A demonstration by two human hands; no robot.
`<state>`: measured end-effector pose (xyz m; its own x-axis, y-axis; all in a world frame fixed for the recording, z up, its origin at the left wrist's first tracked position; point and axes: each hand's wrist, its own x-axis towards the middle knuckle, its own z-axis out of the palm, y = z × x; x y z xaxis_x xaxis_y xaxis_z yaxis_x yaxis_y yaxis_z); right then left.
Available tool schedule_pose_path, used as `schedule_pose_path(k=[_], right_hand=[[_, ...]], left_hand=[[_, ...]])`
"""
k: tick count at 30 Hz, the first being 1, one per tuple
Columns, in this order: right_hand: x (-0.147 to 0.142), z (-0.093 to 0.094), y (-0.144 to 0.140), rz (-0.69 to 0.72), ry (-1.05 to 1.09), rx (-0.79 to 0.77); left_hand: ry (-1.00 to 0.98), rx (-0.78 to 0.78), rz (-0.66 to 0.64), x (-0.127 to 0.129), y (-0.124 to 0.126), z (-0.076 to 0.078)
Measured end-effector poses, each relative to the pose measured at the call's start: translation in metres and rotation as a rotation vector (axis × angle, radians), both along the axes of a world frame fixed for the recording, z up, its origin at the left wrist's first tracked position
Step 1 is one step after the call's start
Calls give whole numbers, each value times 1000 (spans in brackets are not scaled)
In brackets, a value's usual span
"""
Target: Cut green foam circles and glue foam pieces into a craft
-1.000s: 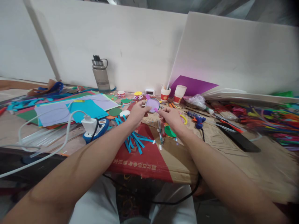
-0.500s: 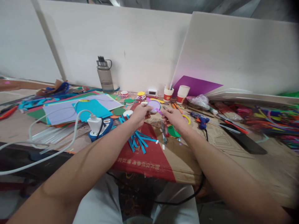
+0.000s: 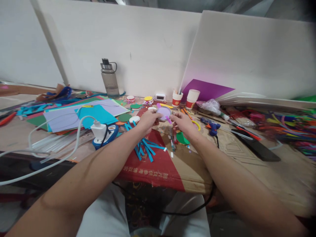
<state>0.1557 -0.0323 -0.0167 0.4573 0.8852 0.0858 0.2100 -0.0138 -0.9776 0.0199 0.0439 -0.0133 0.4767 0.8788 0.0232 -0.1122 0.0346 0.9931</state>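
Observation:
A round lilac disc [image 3: 164, 114] with a pale rim is held up above the cardboard between both hands. My left hand [image 3: 148, 120] is closed on its left edge. At the right edge, my right hand [image 3: 183, 122] has its fingers closed on the disc, beside a magenta paper strip [image 3: 168, 119] that lies over the lower right rim. Another pink strip sticks out at the top left of the disc. Under the hands are blue paper strips [image 3: 144, 148], pens [image 3: 172, 140] and a green paper circle [image 3: 182, 138].
At left are coloured paper sheets [image 3: 64, 119], a power socket [image 3: 105, 135] with a white cable and a water bottle [image 3: 110, 80]. Paper cups [image 3: 192, 99] stand behind. To the right lie a glue gun [image 3: 212, 127], a black flat object [image 3: 256, 146] and several pipe cleaners [image 3: 278, 125].
My right hand's fingertips have moved in against the disc's right edge. The magenta strip now hangs slightly lower over the rim. The view has shifted a little.

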Motion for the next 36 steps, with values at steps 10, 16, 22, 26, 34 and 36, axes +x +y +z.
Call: schedule_pose_path(k=[10, 16, 22, 26, 34, 36], right_hand=[[6, -8, 4, 13, -138, -17], [9, -11, 6, -15, -194, 35], [4, 0, 0, -26, -134, 33], [3, 5, -2, -60, -57, 68], [6, 0, -6, -18, -633, 346], [5, -1, -8, 19, -829, 376]], left_hand=[[26, 49, -35, 1, -2, 0], [17, 41, -39, 1, -4, 1], [36, 40, -26, 2, 0, -2], [48, 11, -25, 2, 4, -5], [-10, -98, 26, 1, 2, -3], [-8, -109, 56, 1, 2, -1]])
